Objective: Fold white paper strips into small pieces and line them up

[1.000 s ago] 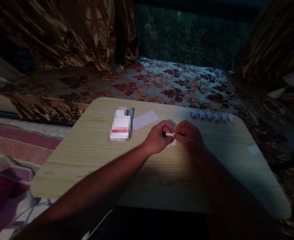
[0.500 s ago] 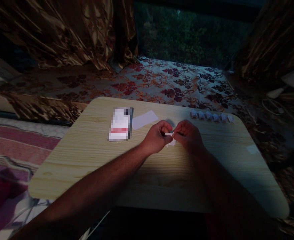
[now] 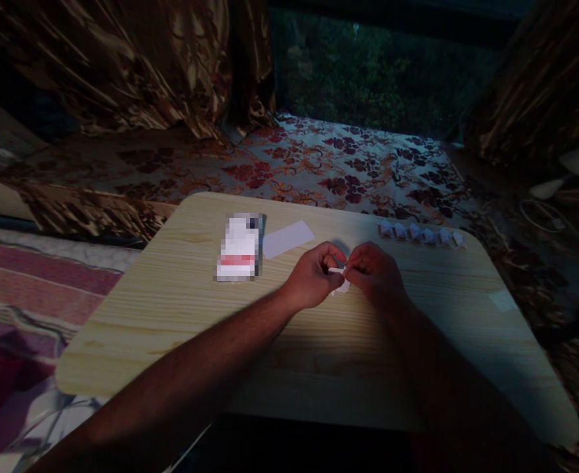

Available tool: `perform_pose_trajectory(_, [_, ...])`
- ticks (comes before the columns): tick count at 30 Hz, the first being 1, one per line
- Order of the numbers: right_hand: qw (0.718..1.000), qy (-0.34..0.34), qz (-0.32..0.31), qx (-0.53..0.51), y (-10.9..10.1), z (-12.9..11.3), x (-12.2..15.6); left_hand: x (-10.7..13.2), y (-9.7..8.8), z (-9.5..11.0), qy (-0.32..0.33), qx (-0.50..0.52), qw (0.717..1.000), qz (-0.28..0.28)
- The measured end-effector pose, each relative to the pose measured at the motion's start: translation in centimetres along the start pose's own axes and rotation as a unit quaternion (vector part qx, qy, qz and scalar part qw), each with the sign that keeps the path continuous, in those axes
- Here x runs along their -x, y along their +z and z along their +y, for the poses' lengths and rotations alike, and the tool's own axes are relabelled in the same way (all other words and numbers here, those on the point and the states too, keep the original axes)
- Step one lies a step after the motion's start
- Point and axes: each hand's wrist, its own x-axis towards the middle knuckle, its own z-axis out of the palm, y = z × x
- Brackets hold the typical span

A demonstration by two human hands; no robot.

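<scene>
In the head view, the left hand (image 3: 312, 281) and the right hand (image 3: 375, 274) meet fingertip to fingertip over the middle of the pale wooden desk with rounded corners (image 3: 181, 309). Both are pinched shut on a small folded piece of white paper (image 3: 340, 281), held just above the desk surface. A flat white paper strip (image 3: 288, 238) lies near the left hand, beside a blurred white and red pack (image 3: 239, 247). A row of small folded white paper shapes (image 3: 420, 234) lines the far right edge.
</scene>
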Motion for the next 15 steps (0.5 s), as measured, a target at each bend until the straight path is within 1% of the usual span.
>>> perform_pose_trajectory(4, [1.0, 0.014, 0.0, 0.016, 0.03, -0.06, 0.02, -0.1, 0.05, 0.0, -0.006, 0.014, 1.0, -0.005])
perform_pose_trajectory(9, [1.0, 0.006, 0.005, 0.018, 0.05, -0.14, 0.05, 0.07, -0.01, 0.04, 0.003, -0.007, 1.0, -0.002])
perform_pose_trajectory(12, [1.0, 0.006, -0.003, 0.026, 0.0, -0.2, 0.14, 0.2, -0.01, 0.1, 0.014, -0.019, 1.0, -0.007])
perform_pose_trajectory(15, [1.0, 0.007, 0.01, 0.023, -0.13, -0.17, 0.17, 0.21, 0.03, 0.31, 0.01, -0.01, 1.0, -0.011])
